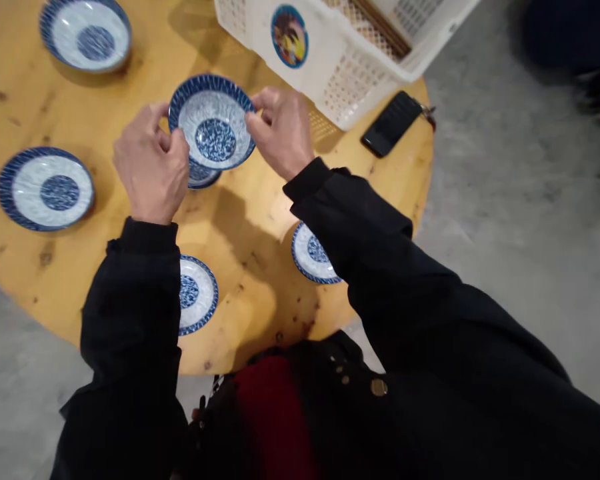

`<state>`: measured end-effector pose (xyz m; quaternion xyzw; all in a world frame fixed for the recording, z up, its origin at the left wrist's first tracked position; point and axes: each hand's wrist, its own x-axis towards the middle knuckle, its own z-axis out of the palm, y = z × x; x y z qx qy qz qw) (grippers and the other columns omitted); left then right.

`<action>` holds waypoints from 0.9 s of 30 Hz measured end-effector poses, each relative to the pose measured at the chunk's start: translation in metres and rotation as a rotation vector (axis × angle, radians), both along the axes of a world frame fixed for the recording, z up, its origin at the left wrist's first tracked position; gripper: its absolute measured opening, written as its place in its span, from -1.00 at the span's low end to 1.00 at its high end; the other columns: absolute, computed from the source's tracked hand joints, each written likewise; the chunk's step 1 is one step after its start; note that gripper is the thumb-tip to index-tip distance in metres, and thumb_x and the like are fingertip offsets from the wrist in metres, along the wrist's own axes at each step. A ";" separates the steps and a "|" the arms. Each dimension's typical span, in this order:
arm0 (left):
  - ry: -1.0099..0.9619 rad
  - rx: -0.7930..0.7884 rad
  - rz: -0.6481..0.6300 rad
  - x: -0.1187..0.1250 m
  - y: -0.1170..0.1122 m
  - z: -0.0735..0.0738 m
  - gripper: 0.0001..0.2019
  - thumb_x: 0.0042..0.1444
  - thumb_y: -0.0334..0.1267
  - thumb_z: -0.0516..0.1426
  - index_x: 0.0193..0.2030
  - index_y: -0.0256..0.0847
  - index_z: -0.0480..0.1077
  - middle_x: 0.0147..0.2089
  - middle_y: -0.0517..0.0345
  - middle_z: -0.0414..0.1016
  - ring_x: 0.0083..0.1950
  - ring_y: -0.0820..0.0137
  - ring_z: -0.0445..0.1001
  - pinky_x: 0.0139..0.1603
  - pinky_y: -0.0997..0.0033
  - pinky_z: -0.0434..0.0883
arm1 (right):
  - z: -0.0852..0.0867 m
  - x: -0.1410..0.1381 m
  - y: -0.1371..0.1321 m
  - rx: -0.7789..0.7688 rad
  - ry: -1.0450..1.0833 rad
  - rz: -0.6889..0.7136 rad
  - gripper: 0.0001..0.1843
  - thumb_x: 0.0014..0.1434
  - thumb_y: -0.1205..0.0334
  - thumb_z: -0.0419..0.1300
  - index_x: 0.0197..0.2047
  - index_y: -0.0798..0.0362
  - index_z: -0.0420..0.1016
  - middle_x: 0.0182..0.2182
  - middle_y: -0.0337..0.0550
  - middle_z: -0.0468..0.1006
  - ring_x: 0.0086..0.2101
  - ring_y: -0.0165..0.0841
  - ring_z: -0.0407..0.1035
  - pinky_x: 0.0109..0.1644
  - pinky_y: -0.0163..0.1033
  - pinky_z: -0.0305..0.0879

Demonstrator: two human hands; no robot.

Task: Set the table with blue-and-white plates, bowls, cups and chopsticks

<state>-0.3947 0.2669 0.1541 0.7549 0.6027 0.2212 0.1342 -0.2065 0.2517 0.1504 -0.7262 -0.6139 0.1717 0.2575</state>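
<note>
Between my two hands is a blue-and-white patterned bowl (216, 139), raised a little and tilted toward me. My left hand (153, 163) pinches its left rim, and my right hand (283, 130) pinches the right rim. Partly hidden beneath it is another blue-and-white dish (203, 175); whether the two touch I cannot tell. To the left stand a larger bowl (60, 193) and, farther back, a deep bowl (95, 41). Nearer me lie two small plates, one (199, 297) partly behind my left sleeve and one (314, 252) partly behind my right forearm.
All the dishes are on a round wooden table (260, 293). At its back right stands a white plastic basket (325, 63) with a round sticker and brown sticks inside. A black phone (393, 123) lies near the right edge. Grey floor (510, 220) surrounds the table.
</note>
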 end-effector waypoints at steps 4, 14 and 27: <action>-0.259 -0.059 -0.202 0.041 -0.048 0.006 -0.58 0.27 -0.20 -0.02 0.16 -0.27 0.44 -0.43 0.22 0.46 -0.28 0.36 0.60 -0.04 0.23 0.45 | 0.015 0.064 -0.060 0.113 -0.080 0.006 -0.68 0.18 0.43 0.08 -0.57 0.00 0.16 -0.53 -0.29 0.16 -0.39 -0.39 0.29 -0.07 -0.19 0.30; -0.335 -0.571 -0.533 0.114 -0.154 -0.070 -0.49 0.26 -0.32 -0.06 0.32 -0.20 0.33 -0.29 0.14 0.64 -0.17 0.28 0.61 -0.02 0.28 0.51 | -0.083 0.144 -0.234 0.053 0.027 -0.272 -0.79 0.13 0.16 0.09 -0.33 0.04 0.53 -0.62 -0.30 0.31 -0.54 -0.35 0.27 -0.38 -0.24 0.21; -0.233 -0.624 -0.494 0.127 -0.162 -0.103 -0.51 0.22 -0.29 -0.04 0.26 -0.09 0.40 -0.12 0.07 0.65 -0.02 0.19 0.60 0.11 0.14 0.46 | -0.136 0.140 -0.257 -0.043 0.052 -0.416 -0.65 0.11 0.08 0.10 -0.22 0.10 0.61 -0.56 -0.18 0.48 -0.47 -0.24 0.41 -0.28 -0.17 0.38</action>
